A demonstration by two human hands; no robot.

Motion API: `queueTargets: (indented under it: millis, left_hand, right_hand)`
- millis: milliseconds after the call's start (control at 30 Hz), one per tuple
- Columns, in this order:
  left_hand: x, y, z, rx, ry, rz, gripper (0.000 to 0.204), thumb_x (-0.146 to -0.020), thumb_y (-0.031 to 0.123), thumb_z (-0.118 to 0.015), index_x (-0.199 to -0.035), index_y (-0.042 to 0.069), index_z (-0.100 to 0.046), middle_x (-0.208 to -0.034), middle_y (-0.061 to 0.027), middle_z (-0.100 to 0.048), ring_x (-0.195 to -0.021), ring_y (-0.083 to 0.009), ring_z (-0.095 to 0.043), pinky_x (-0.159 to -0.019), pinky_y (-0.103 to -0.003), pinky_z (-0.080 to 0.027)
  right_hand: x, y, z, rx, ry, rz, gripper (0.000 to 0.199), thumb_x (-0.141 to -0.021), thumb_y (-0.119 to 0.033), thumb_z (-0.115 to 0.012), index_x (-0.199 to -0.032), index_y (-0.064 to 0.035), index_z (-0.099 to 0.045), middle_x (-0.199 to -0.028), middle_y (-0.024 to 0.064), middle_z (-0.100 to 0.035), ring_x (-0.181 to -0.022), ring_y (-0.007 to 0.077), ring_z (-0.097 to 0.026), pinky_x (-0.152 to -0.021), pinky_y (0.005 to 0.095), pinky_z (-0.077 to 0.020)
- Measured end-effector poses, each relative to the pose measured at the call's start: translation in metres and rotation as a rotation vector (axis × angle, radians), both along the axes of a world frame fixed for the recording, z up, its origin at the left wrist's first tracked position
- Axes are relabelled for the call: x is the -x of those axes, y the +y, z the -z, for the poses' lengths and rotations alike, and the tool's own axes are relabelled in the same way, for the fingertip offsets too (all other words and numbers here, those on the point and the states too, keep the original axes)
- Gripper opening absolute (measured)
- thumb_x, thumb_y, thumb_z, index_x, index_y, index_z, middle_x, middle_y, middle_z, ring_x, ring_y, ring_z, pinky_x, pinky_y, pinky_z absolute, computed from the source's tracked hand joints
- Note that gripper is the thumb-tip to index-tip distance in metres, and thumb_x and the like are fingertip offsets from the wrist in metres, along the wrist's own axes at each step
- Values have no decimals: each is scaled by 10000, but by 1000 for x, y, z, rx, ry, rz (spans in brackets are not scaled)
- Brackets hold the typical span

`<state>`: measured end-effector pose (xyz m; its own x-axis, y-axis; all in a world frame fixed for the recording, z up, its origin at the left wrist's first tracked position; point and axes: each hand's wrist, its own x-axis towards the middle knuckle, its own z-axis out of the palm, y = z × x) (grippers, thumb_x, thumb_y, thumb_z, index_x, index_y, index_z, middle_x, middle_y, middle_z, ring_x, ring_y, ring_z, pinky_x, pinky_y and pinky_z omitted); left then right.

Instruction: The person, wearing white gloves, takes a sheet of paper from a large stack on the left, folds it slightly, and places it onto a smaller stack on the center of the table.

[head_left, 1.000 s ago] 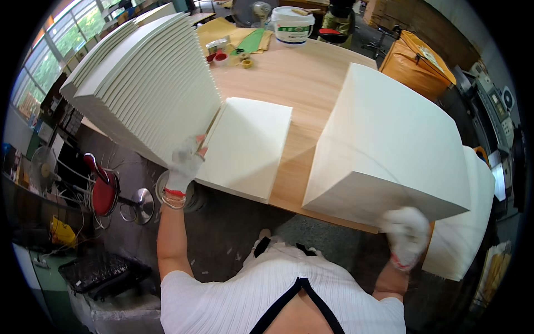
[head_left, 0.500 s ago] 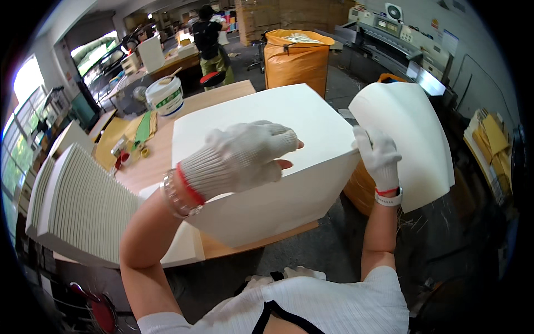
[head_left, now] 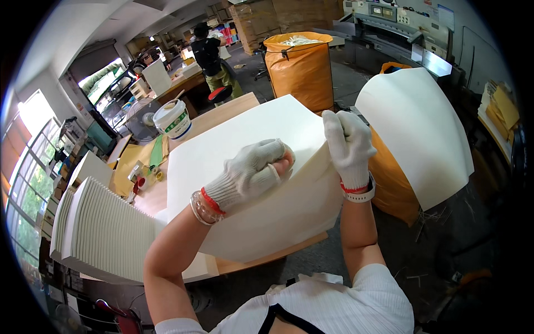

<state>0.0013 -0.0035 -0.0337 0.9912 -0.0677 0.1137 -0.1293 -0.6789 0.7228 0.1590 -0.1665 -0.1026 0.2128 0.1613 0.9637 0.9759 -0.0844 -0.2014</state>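
A thick stack of large cream paper sheets (head_left: 245,150) lies on the wooden table (head_left: 228,111). My left hand (head_left: 253,167), in a white knit glove, presses down on the top of the stack with its fingers curled. My right hand (head_left: 347,139), also gloved, grips the right edge of the top sheets, which bend over the table edge. Another curved cream sheet (head_left: 417,122) stands off to the right, over an orange bag (head_left: 389,178).
A fanned pile of cream sheets (head_left: 105,234) lies at the table's left. A white bucket (head_left: 173,119) and small items stand at the far end. A tall orange sack (head_left: 297,67) and a cutting machine (head_left: 400,28) are beyond. A person (head_left: 211,55) stands far back.
My view has swung from the fanned pile to the big stack. My left hand moved right and curled on the stack top; my right hand came off the curved sheet onto the stack's edge.
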Motion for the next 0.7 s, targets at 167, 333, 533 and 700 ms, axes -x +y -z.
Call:
queueTargets:
  millis: [167, 333, 533, 700]
  left_hand:
    - [0, 1, 10, -230, -226, 17, 331, -791, 150, -825, -933, 60, -540, -1010, -50, -664, -902, -197, -615, -852, -338, -503]
    - [-1, 3, 15, -156, -265, -6, 401, -787, 152, -832, -1100, 55, -602, -1009, -49, -663, -901, -206, -626, -831, -320, -512]
    - [-1, 8, 11, -395, -337, 175, 406, -850, 112, -743, -1240, 52, -645, -930, -70, -600, -836, -250, -614, -752, -329, -492]
    - [-2, 2, 19, -262, -446, 116, 388, -809, 69, -787, -1174, 58, -654, -1001, -89, -617, -916, -266, -622, -815, -334, -493]
  right_hand:
    - [2, 0, 0, -48, 76, -69, 92, -885, -36, -598, -962, -1, -635, -641, 66, -435, -559, 224, -456, -533, 356, -365]
    - [4, -3, -1, -55, 128, -101, 66, -923, -38, -586, -921, 16, -625, -648, 87, -432, -576, 245, -453, -541, 367, -367]
    - [4, 1, 1, -103, 103, -151, 72, -938, -18, -572, -974, 22, -619, -654, 94, -411, -582, 263, -447, -548, 374, -370]
    - [4, 0, 2, -85, 44, -73, 78, -930, -1, -574, -989, 22, -620, -660, 96, -429, -579, 264, -447, -549, 379, -372]
